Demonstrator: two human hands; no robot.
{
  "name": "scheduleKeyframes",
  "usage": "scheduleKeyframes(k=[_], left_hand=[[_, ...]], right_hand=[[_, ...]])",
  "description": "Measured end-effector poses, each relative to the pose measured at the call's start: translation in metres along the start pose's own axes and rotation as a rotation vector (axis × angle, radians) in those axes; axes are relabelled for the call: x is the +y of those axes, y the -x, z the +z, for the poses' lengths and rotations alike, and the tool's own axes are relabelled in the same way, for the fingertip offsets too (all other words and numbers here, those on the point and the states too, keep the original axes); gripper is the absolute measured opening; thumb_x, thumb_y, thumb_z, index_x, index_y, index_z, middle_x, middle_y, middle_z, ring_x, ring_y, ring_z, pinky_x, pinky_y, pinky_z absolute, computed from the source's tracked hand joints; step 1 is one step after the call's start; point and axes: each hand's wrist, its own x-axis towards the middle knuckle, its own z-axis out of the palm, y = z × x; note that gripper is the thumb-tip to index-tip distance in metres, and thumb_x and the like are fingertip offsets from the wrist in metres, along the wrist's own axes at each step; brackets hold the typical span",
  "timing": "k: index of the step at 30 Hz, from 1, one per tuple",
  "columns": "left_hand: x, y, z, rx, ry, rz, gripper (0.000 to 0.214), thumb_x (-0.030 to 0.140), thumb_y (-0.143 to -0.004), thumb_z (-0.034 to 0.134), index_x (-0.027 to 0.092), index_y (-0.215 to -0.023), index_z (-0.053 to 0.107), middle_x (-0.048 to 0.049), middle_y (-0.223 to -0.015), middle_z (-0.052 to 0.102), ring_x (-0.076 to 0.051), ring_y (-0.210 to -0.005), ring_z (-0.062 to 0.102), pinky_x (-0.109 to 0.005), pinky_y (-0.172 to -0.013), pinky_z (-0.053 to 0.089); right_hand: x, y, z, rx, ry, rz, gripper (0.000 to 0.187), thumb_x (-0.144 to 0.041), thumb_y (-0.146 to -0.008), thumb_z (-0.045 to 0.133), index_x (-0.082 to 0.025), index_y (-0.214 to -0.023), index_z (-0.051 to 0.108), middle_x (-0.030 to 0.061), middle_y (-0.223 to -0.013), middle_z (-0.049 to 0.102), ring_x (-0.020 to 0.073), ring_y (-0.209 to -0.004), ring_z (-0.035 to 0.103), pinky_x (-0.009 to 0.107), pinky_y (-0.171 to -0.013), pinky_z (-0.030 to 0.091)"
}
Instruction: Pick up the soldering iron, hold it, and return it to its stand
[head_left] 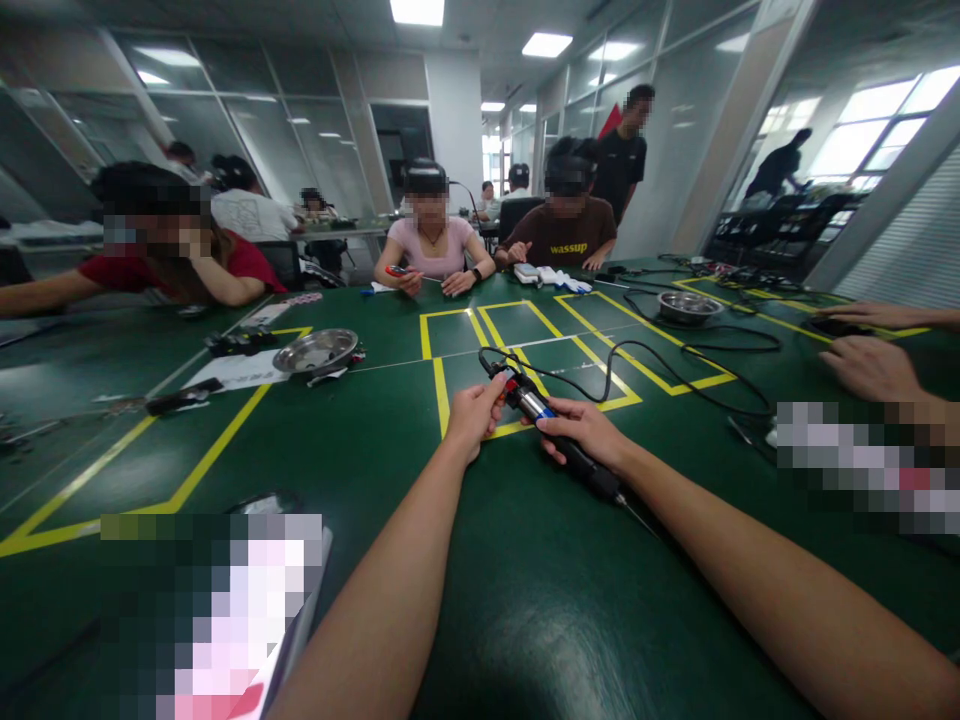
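Note:
Over the green table (525, 560), an electric screwdriver (589, 465) with a black body and a silver-and-blue section lies slantwise between my hands. Its thin bit points toward me, to the lower right. My right hand (589, 428) is wrapped around the body near the blue part. At the far end, by a red part and the cable, my left hand (474, 415) pinches with thumb and fingers; exactly what it grips there is partly hidden. A black cable (619, 350) loops from that end across the table to the right.
Yellow tape rectangles (442, 385) mark the tabletop. Metal bowls stand at left (316, 350) and right (690, 307). A co-worker's hands (874, 370) rest at the right edge. Two seated people face me across the table, and another person leans in at left. Blurred-out items lie lower left and right.

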Motion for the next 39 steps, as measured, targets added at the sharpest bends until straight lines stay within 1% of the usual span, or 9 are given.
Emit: scheduleKeyframes(k=[3, 10, 18, 21, 23, 27, 29, 34, 39], left_hand=[[0.0017, 0.0004, 0.0007, 0.029, -0.001, -0.005, 0.052, 0.067, -0.071, 0.065, 0.015, -0.071, 0.057, 0.0052, -0.046, 0.044, -0.005, -0.033, 0.033, -0.019, -0.033, 0.019], [0.0003, -0.0013, 0.0002, 0.040, 0.015, -0.010, 0.053, 0.066, -0.069, 0.068, 0.014, -0.070, 0.058, 0.0045, -0.046, 0.045, -0.004, -0.034, 0.033, -0.019, -0.034, 0.019], [-0.0053, -0.0036, 0.0016, 0.042, -0.021, 0.011, 0.052, 0.066, -0.073, 0.065, 0.015, -0.071, 0.058, -0.0003, -0.054, 0.055, -0.007, -0.039, 0.046, -0.020, -0.036, 0.030], [-0.0044, -0.0036, -0.0004, 0.004, 0.030, 0.010, 0.050, 0.064, -0.076, 0.063, 0.014, -0.075, 0.059, -0.0010, -0.058, 0.056, -0.008, -0.042, 0.049, -0.020, -0.038, 0.034], [-0.0036, -0.0036, -0.0021, -0.039, 0.079, -0.003, 0.045, 0.058, -0.075, 0.068, 0.014, -0.078, 0.060, -0.0011, -0.060, 0.058, -0.008, -0.044, 0.050, -0.020, -0.040, 0.036], [-0.0044, -0.0042, -0.0024, -0.096, 0.079, -0.017, 0.038, 0.047, -0.072, 0.075, 0.013, -0.074, 0.059, -0.0011, -0.058, 0.057, -0.007, -0.045, 0.050, -0.019, -0.044, 0.038], [-0.0049, -0.0042, -0.0006, -0.082, 0.070, -0.022, 0.037, 0.046, -0.072, 0.074, 0.013, -0.072, 0.058, -0.0008, -0.056, 0.056, -0.007, -0.044, 0.049, -0.020, -0.044, 0.038], [-0.0045, -0.0036, 0.0043, 0.031, 0.060, -0.018, 0.033, 0.042, -0.072, 0.073, 0.014, -0.069, 0.057, 0.0010, -0.051, 0.053, -0.007, -0.041, 0.045, -0.019, -0.042, 0.034], [-0.0068, -0.0066, 0.0061, 0.086, 0.083, -0.026, 0.034, 0.043, -0.069, 0.075, 0.014, -0.068, 0.057, 0.0015, -0.050, 0.053, -0.007, -0.040, 0.044, -0.019, -0.041, 0.032]], right_hand=[[-0.0021, 0.0011, 0.0007, -0.003, -0.005, 0.000, 0.040, -0.036, -0.081, 0.069, -0.012, -0.113, 0.062, 0.0004, -0.063, 0.062, 0.0102, -0.047, 0.054, 0.022, -0.047, 0.041], [-0.0053, 0.0029, 0.0019, 0.001, -0.003, 0.009, 0.040, -0.037, -0.081, 0.069, -0.011, -0.111, 0.063, 0.0004, -0.063, 0.061, 0.0105, -0.047, 0.054, 0.023, -0.048, 0.041], [0.0000, 0.0002, -0.0002, 0.029, -0.003, 0.014, 0.043, -0.037, -0.079, 0.071, -0.011, -0.112, 0.063, 0.0005, -0.062, 0.062, 0.0109, -0.047, 0.054, 0.023, -0.048, 0.041], [0.0006, -0.0006, 0.0001, 0.054, -0.002, 0.001, 0.042, -0.037, -0.078, 0.072, -0.012, -0.110, 0.063, 0.0005, -0.062, 0.062, 0.0107, -0.047, 0.054, 0.023, -0.048, 0.041], [0.0005, -0.0010, 0.0007, 0.071, -0.005, -0.006, 0.042, -0.038, -0.078, 0.072, -0.012, -0.110, 0.063, 0.0005, -0.062, 0.062, 0.0106, -0.047, 0.054, 0.023, -0.048, 0.041], [0.0002, -0.0018, 0.0015, 0.089, 0.000, -0.013, 0.043, -0.039, -0.078, 0.071, -0.013, -0.111, 0.063, 0.0008, -0.063, 0.063, 0.0107, -0.047, 0.054, 0.023, -0.047, 0.041], [0.0001, -0.0020, 0.0020, 0.089, 0.003, -0.014, 0.042, -0.039, -0.078, 0.071, -0.013, -0.110, 0.063, 0.0009, -0.063, 0.063, 0.0108, -0.047, 0.054, 0.023, -0.047, 0.041], [0.0019, -0.0039, 0.0047, 0.108, 0.003, -0.004, 0.043, -0.039, -0.077, 0.072, -0.013, -0.110, 0.061, 0.0005, -0.062, 0.063, 0.0108, -0.046, 0.054, 0.023, -0.046, 0.041], [0.0043, -0.0064, 0.0056, 0.134, 0.024, -0.010, 0.045, -0.040, -0.077, 0.073, -0.013, -0.111, 0.061, 0.0010, -0.063, 0.063, 0.0109, -0.046, 0.054, 0.023, -0.046, 0.041]])
